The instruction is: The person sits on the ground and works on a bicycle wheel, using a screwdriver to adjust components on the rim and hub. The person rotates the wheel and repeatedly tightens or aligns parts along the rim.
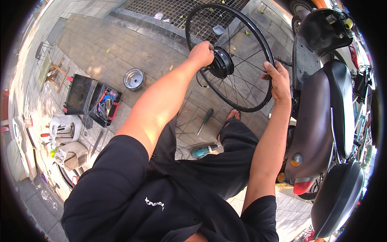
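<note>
A black spoked wheel point(251, 31) with a bulky black hub point(222, 62) is raised in front of me, at top centre. My left hand point(200, 53) has its fingers closed at the hub's left side, gripping the wheel near the axle. My right hand point(275, 80) grips the rim on the right, thumb raised against it. Beneath the wheel, on the paving, lie a screwdriver point(209, 115) with a dark green handle and a teal power drill point(200, 151). Some loose thin rods lie left of the screwdriver.
A scooter point(306, 117) stands close on my right. To the left are an open toolbox point(78, 96), a silver metal hub point(134, 79), a small folding stool point(52, 70) and white containers point(65, 125). A metal grate point(161, 12) lies ahead.
</note>
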{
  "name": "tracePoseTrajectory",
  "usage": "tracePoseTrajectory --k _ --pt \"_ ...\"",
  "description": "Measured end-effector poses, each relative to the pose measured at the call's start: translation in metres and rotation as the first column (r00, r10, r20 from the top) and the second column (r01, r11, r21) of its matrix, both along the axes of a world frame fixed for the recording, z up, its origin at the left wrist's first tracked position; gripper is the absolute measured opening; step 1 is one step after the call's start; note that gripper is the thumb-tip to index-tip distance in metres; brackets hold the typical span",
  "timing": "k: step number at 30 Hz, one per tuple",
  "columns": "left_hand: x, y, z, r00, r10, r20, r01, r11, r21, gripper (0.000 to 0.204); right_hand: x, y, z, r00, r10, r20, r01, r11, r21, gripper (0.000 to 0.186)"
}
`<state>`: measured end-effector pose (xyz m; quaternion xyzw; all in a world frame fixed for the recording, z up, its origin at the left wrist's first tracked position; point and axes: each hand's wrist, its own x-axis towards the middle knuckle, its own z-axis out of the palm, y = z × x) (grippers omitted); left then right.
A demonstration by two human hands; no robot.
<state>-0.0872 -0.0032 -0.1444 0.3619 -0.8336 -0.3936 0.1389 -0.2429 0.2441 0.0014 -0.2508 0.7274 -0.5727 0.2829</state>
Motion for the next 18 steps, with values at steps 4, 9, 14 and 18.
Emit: tracePoseTrajectory --k 4,9,14,18 --pt "0.025 0.02 0.029 0.949 -0.25 0.189 0.282 0.945 -0.166 0.041 -0.004 0.0 -0.003 1.0 0.003 0.015 -0.003 1.0 0.002 0.023" --pt "0.045 0.046 0.039 0.831 -0.41 0.376 0.513 0.825 -0.235 0.063 -0.005 0.0 -0.004 1.0 0.0 0.014 0.0 1.0 0.008 0.021" --pt "0.053 0.05 0.041 0.77 -0.438 0.463 0.581 0.782 -0.227 0.09 -0.006 0.0 -0.003 0.999 0.004 0.033 -0.003 1.0 -0.019 0.023" --pt "0.05 0.048 0.037 0.779 -0.41 0.475 0.553 0.805 -0.213 0.095 -0.011 -0.002 -0.003 0.987 -0.013 0.16 0.028 0.996 -0.089 0.027"
